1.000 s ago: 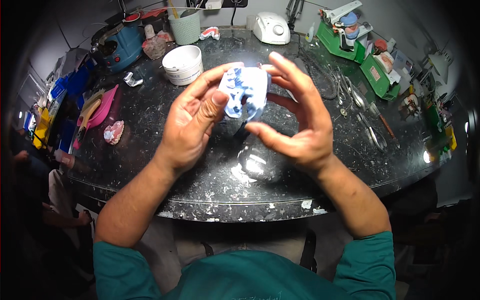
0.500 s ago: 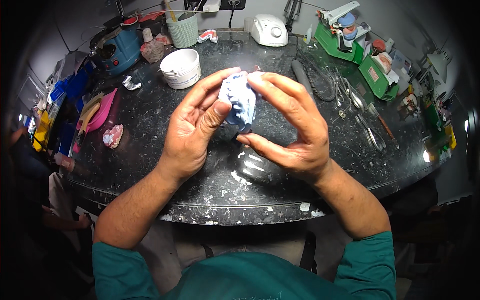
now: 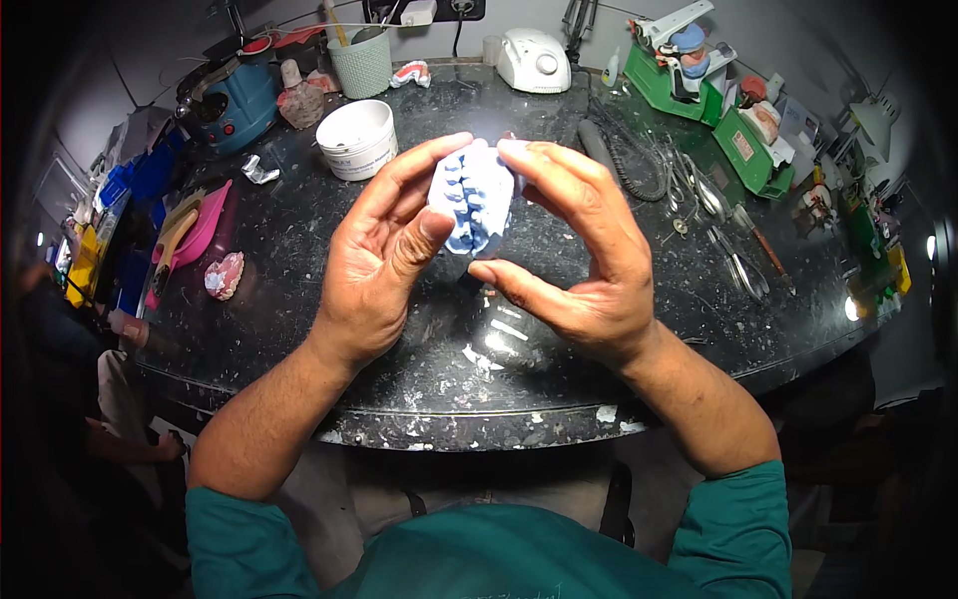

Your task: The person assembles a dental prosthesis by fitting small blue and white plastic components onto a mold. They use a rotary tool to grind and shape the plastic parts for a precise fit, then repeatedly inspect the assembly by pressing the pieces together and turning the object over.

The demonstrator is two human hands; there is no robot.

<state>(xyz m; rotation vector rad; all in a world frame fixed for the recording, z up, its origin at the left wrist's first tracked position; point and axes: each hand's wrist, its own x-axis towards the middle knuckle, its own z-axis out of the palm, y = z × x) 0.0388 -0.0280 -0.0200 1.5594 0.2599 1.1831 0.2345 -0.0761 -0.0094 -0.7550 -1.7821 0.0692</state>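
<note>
Position: pale-blue, ridged dental model (image 3: 475, 205) is held up right of, and nearer the person than, the white, round plastic tub (image 3: 351, 162). Long axis runs roughly near to far; both hands equally close. Left hand (image 3: 374, 262): grip closed on its left edge. Right hand (image 3: 591, 262): grip arched wide, fingers at its far right edge (thumb contact cannot be confirmed).

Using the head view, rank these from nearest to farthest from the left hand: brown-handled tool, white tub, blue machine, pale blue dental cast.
1. Pale blue dental cast: held in the left hand.
2. White tub: on the desk, just beyond that hand.
3. Blue machine: farther back, to the left.
4. Brown-handled tool: across on the right side.
</note>
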